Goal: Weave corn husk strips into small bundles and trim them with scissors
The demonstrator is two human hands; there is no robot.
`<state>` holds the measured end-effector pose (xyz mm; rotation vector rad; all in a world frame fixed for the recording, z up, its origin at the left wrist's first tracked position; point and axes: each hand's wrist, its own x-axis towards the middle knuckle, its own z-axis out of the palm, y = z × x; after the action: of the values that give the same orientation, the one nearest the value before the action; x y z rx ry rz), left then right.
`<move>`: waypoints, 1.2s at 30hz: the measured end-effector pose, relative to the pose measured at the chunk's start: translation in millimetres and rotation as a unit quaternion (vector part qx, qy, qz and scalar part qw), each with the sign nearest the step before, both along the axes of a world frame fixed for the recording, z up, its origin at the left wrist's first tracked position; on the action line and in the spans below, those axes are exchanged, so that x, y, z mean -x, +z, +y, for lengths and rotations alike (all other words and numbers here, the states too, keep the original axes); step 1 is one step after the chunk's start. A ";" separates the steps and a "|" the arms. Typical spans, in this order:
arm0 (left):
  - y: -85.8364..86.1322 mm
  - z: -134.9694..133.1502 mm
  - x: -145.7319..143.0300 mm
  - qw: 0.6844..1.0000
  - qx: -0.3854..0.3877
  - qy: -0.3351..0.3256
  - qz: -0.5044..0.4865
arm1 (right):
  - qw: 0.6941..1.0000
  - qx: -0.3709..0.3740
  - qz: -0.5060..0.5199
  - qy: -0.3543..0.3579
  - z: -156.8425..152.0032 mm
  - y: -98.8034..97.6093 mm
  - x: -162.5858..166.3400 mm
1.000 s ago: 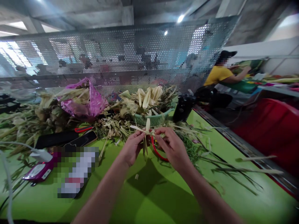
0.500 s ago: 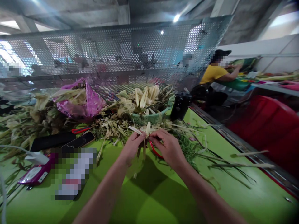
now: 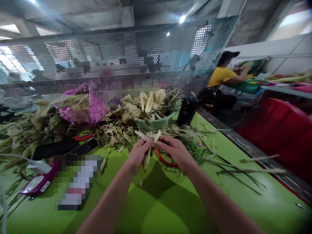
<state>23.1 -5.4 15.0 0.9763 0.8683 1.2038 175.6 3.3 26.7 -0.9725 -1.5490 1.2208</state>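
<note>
Pale corn husk strips [image 3: 147,159] are pinched between my two hands above the green table [image 3: 151,211]. My left hand [image 3: 138,154] is closed on them; one whitish strip sticks out at the upper left and a longer piece hangs below the fingers. My right hand [image 3: 173,149] is closed on the husk too, with a short end pointing up by its thumb. Beneath the right hand shows a red loop [image 3: 168,162], perhaps a scissors handle, partly hidden. Just beyond stands a green basket [image 3: 156,124] heaped with dried husks [image 3: 149,100].
Left lie a husk pile [image 3: 21,130], a pink plastic bag [image 3: 95,105], a red-edged cutter [image 3: 84,137], dark phones [image 3: 83,150] and a purple device [image 3: 39,180]. Right are a black container [image 3: 187,110], green strands [image 3: 195,151] and long stalks [image 3: 251,170]. A person in yellow [image 3: 220,76] sits beyond.
The upright husk end between my hands now leans to the right, and the hanging piece has swung left. My right fingers have shifted slightly on the husk.
</note>
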 end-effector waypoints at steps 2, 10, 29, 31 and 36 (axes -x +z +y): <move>0.8 -0.6 0.6 0.999 -0.017 -0.018 0.029 | 0.997 0.031 0.068 0.012 1.4 -0.8 0.1; -2.0 -0.9 -1.9 0.991 -0.058 -0.044 0.111 | 0.993 0.025 0.086 -0.076 2.5 -7.4 -1.4; -9.3 1.6 -3.3 0.996 -0.017 0.023 0.081 | 0.999 0.006 0.003 -0.050 3.7 -0.7 -5.7; -9.1 1.9 -2.2 0.996 -0.032 0.020 0.078 | 0.999 0.001 -0.005 -0.043 2.2 0.5 -4.2; -4.1 -0.9 -3.5 0.995 -0.048 0.001 0.083 | 0.999 0.016 -0.012 -0.031 3.0 -3.7 -2.5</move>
<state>26.6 -6.3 10.9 1.1671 0.9489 1.1866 178.0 6.3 23.0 -1.0528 -1.5100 1.1979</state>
